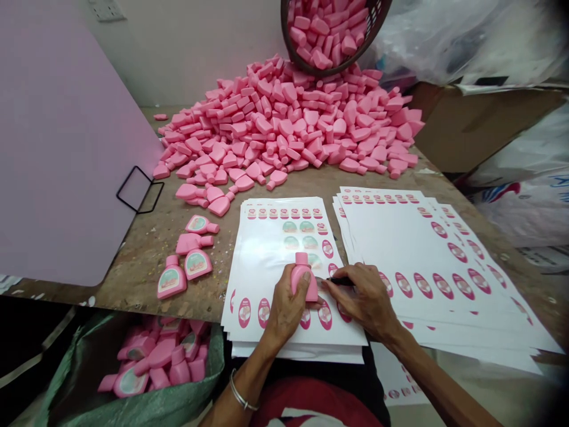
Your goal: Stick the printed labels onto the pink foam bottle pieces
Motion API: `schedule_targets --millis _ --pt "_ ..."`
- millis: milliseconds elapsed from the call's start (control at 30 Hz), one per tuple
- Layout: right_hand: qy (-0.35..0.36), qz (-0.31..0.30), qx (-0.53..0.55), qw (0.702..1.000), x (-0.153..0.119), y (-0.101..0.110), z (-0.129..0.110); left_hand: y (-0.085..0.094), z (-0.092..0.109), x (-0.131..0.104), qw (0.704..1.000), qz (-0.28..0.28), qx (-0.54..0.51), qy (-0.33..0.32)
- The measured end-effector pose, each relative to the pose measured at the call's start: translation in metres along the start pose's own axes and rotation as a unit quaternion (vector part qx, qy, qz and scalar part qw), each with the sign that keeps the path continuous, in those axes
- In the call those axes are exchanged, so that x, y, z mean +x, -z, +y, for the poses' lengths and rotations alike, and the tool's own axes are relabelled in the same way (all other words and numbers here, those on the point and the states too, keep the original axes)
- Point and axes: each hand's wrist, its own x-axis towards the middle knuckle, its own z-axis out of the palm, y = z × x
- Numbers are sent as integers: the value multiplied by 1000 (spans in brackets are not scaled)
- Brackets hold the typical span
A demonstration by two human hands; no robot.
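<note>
Your left hand [287, 302] pinches a pink bottle [304, 280]; your right hand [367, 296] pinches a black tool [341, 281]. Sticker writing is too small.

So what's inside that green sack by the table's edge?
Pink bottles lie jumbled in the green sack, some showing labels. Whatever is deeper down is covered by them and the sack's sides.
</note>
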Motion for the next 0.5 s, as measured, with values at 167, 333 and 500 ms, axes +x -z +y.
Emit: schedule_targets --millis 167,333,500 --pt "-140 -16 94 986 0 5 -7 4 4 -1 998 2 -59 3" --pt "-293 -6 220 930 13 21 -6 9 8 -3 992 -13 -123 25" --pt "-295 -103 304 900 27 30 -19 7 9 -6 984 -8 -167 63"
